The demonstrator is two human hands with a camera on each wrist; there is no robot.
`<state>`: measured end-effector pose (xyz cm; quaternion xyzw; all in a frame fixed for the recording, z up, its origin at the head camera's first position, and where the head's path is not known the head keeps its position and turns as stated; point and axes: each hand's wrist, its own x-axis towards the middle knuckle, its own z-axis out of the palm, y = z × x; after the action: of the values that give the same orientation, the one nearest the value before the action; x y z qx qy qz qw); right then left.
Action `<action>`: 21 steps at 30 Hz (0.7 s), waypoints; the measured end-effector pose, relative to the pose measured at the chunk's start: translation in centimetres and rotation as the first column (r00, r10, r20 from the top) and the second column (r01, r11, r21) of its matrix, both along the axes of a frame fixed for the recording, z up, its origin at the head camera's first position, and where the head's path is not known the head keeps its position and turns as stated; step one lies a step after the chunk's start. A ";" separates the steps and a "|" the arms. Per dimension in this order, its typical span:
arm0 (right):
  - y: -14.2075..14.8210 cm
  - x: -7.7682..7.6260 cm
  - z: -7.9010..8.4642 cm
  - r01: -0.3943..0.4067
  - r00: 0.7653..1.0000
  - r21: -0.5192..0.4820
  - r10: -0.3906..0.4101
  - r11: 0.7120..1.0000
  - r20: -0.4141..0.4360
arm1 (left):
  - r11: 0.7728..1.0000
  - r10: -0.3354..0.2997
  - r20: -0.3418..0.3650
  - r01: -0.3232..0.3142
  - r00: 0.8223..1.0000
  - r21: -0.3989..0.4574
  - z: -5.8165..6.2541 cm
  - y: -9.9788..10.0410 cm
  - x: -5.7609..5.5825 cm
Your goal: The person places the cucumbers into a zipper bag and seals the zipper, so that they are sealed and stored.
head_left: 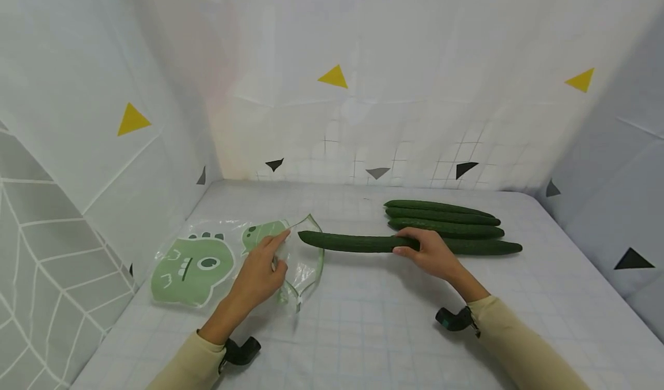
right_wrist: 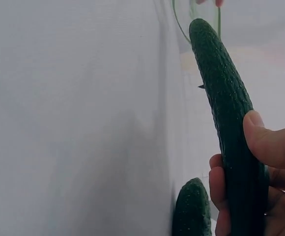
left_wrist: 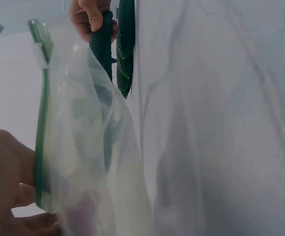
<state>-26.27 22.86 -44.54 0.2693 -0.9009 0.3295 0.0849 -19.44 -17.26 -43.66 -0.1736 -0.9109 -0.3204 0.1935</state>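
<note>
While white cloth walls (head_left: 441,44) stand at the back and on both sides, a white worktop (head_left: 363,344) with a faint grid spreads between them and carries everything handled. On its left half lies a clear zip bag (head_left: 194,269) printed with green cartoon dinosaurs, its green-edged mouth facing right and parted. Two beige sleeves (head_left: 524,344) come in from the near side. On the right half, four dark green cucumbers (head_left: 459,228) lie close together, roughly parallel, the nearest one partly covered by the right hand (head_left: 430,253). That hand's grip is closed round a fifth one, the held cucumber (head_left: 344,243), thumb on one side and fingers on the other; it points left, its far tip at the bag's mouth, and whether the tip is inside the plastic I cannot tell. The left hand (head_left: 261,272) is at the same mouth, index finger straight and thumb apart from it; the other fingers are mostly hidden, so I cannot tell whether this grip pinches the plastic. A black wrist camera (head_left: 453,319) sits at each wrist. Yellow triangles (head_left: 334,76) and dark triangles (head_left: 633,259) mark the walls. Smallest of all, a pale slider (left_wrist: 40,55) sits on the bag's green strip, near one end
</note>
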 end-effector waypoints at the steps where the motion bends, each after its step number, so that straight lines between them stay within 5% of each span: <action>1: 0.0 0.0 -0.1 -0.001 1.000 0.000 0.001 1.000 -0.003 | 1.000 0.000 -0.007 0.000 1.000 -0.002 0.0 0.0 0.0; 21: -3.1 0.0 -0.7 0.005 1.000 -0.017 -0.005 1.000 0.021 | 0.996 -0.080 -0.024 0.081 0.996 0.023 0.2 0.3 0.3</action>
<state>-26.27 19.77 -45.24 0.2630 -0.8996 0.3395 0.0787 -19.10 -16.95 -43.50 -0.2115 -0.8970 -0.3368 0.1931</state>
